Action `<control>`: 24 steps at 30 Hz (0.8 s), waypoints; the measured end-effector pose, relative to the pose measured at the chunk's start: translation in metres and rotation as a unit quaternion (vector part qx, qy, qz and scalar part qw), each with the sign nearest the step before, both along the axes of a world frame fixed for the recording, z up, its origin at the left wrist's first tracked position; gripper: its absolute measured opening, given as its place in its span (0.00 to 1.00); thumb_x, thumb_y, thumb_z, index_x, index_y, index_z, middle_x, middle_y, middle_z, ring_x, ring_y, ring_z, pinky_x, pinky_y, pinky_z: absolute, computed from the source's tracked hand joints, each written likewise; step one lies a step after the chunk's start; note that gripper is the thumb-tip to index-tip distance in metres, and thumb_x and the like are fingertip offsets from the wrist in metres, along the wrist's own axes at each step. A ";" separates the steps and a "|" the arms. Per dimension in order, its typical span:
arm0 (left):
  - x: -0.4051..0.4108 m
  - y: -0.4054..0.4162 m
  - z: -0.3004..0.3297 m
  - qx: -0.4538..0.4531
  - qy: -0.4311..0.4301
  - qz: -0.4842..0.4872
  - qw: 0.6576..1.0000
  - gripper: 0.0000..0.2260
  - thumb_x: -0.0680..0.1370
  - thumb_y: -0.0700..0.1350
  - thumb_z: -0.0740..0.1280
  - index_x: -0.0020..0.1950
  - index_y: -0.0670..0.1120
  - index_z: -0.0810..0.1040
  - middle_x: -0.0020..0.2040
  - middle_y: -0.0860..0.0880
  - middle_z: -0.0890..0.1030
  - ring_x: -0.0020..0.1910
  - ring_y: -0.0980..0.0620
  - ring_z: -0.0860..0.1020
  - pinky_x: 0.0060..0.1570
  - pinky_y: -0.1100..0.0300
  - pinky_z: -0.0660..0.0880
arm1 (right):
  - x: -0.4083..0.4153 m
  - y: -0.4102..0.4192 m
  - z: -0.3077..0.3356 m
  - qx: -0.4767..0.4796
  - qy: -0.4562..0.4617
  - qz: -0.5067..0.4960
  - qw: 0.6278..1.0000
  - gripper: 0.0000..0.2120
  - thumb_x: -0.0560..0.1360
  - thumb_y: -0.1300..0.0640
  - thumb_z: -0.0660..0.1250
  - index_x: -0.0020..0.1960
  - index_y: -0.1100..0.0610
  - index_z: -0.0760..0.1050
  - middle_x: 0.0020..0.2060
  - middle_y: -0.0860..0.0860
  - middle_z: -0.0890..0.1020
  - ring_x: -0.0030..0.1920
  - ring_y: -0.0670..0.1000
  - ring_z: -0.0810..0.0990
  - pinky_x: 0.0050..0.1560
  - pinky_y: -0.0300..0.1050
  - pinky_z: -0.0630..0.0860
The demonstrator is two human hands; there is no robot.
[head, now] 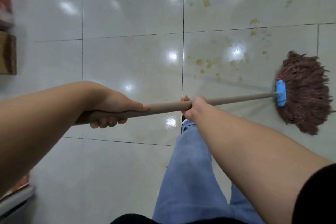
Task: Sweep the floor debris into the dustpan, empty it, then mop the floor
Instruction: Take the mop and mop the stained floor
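Two-handed, gripped the mop handle (163,107). Wrapped the left hand (112,109) round its upper end, with fingers curled underneath and thumb laid along the top. Closed the right hand (192,107) round the shaft farther down, and so placed it nearer to the mop head (307,92). Left a bare piece of shaft between the two hands.

Held the handle almost across the body, running from left to right and climbing only a little in the view toward the right. Put the mop head well out to the right of both hands, flat on the tiled floor (127,23), with strands spread like a fan beyond the blue clamp (281,95).

Saw many yellowish stains (200,62) on the tiles, forward of the handle and to the left of the mop head, with more of them farther forward at the upper right. Saw no dustpan and no broom in the view, so judged the sweeping as probably finished and the mopping as the step in hand.

Judged the next stroke to depend on this: needed to bring the head forward and to the left over the stains, with the nearer right hand steering and the left hand as pivot at the end. Noticed also a cardboard box (7,52) at the left edge, well apart from the mop, and a leg in blue trousers (189,169) below the right hand.
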State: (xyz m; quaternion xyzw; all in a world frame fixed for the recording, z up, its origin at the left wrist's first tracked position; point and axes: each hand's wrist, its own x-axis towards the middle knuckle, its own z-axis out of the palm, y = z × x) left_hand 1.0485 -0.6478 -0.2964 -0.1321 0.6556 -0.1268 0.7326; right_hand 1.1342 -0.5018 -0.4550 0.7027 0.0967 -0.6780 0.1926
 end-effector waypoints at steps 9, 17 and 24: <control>0.013 0.053 -0.023 -0.001 0.014 -0.031 0.999 0.30 0.70 0.73 0.54 0.34 0.45 0.63 0.19 0.50 0.64 0.16 0.52 0.62 0.23 0.69 0.60 | 0.012 0.057 -0.014 0.009 0.028 -0.051 0.998 0.15 0.82 0.51 0.53 0.51 0.64 0.64 0.31 0.55 0.72 0.29 0.51 0.71 0.20 0.38 0.72; 0.047 0.203 -0.044 0.080 -0.006 -0.019 0.997 0.30 0.71 0.73 0.53 0.32 0.45 0.63 0.18 0.50 0.64 0.15 0.53 0.62 0.20 0.71 0.62 | 0.054 0.206 -0.018 0.085 0.059 -0.139 0.985 0.14 0.82 0.48 0.53 0.56 0.59 0.60 0.34 0.57 0.71 0.31 0.51 0.71 0.26 0.43 0.76; 0.108 0.307 -0.068 0.179 -0.022 0.024 0.983 0.29 0.75 0.69 0.51 0.32 0.45 0.63 0.16 0.50 0.63 0.12 0.55 0.61 0.20 0.73 0.64 | 0.099 0.285 -0.018 0.177 0.008 -0.145 0.973 0.18 0.83 0.52 0.48 0.41 0.64 0.64 0.32 0.58 0.72 0.31 0.51 0.72 0.23 0.41 0.76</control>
